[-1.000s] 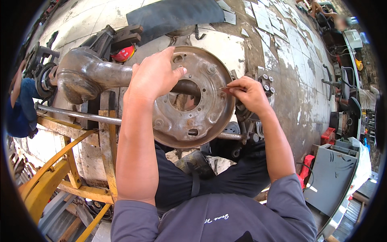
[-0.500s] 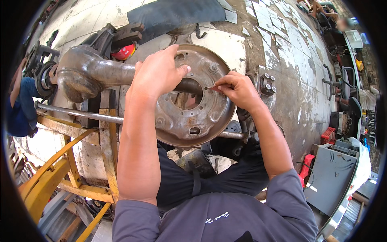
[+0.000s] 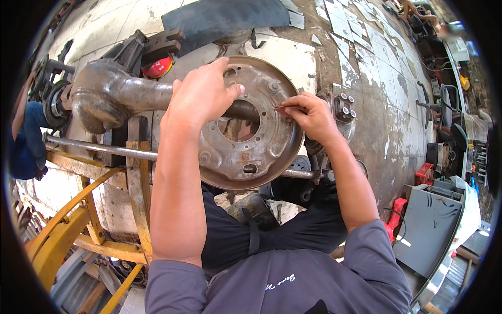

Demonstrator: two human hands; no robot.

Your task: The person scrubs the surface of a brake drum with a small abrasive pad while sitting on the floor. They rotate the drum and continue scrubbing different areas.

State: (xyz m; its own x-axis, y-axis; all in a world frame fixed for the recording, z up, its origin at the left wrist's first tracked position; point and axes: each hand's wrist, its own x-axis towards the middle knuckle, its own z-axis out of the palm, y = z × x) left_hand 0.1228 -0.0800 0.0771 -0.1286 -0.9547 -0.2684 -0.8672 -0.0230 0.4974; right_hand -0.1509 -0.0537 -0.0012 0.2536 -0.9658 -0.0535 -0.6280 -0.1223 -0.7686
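A round brown metal brake backing plate (image 3: 272,144), with a large centre hole and several small holes, stands in front of me. My left hand (image 3: 198,97) holds its upper left edge, the thumb over the front face and stretched away from the index finger; the other fingers are hidden. At the plate's right side my right hand (image 3: 308,115) pinches a thin reddish-brown piece (image 3: 284,111), like folded sandpaper, beside a small hole right of the centre opening. Leftward from the plate runs a heavy axle housing (image 3: 104,91).
A yellow metal frame (image 3: 138,193) stands at the left, with a long rod (image 3: 99,147) across it. A grey cabinet (image 3: 426,225) is at the right. Behind lie a dark mat (image 3: 225,23) and a red round object (image 3: 158,68). Another person's blue clothing (image 3: 29,146) shows far left.
My right hand shifts slightly, and the thin piece sits at a different angle, showing more of its reddish face. My left hand stays on the plate. The whole view drifts a little.
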